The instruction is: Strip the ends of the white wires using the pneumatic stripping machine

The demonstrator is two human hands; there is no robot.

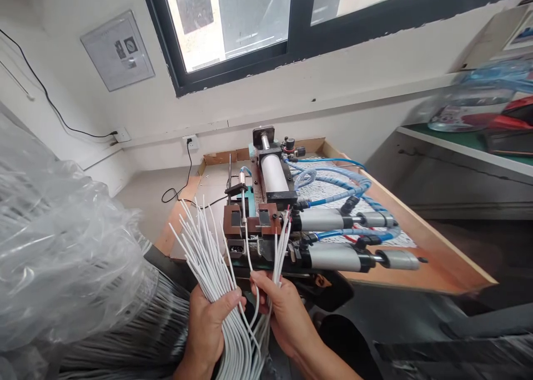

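My left hand (212, 321) is closed around a thick bundle of white cables (204, 255), its thumb lying across them. The cable ends fan out upward and to the left. My right hand (285, 313) grips a smaller group of white cables (281, 249), some with reddish inner wires bared at their tips. Between its thumb and forefinger runs a single white cable (249, 249), whose upper end reaches into the brown-faced jaws of a pneumatic wire-stripping machine (252, 219). Below the hands the cables hang down together.
The machine's silver air cylinders (328, 256) stick out to the right, with blue air hoses (333, 188) behind. It sits in a wooden-edged tray (441, 258) with white scraps. Clear plastic wrap (75, 246) over more cables stands on the left. A shelf (466, 146) holds bottles at right.
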